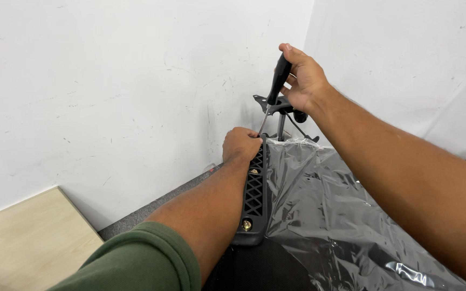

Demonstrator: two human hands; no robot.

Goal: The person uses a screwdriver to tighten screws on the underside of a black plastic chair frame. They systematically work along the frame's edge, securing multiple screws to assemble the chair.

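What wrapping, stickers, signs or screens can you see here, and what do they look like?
Plastic wrap: clear, shiny, crinkled sheet covering the dark chair part, right of the black bracket and under the right arm.
Stickers, signs, screens: none in view; the wall is plain white with scuffs.

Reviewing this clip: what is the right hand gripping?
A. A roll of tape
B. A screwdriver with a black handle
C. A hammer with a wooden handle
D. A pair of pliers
B: the right hand is closed around the black handle of a screwdriver, whose thin shaft slants down to the far end of the black lattice bracket, where the left hand rests.
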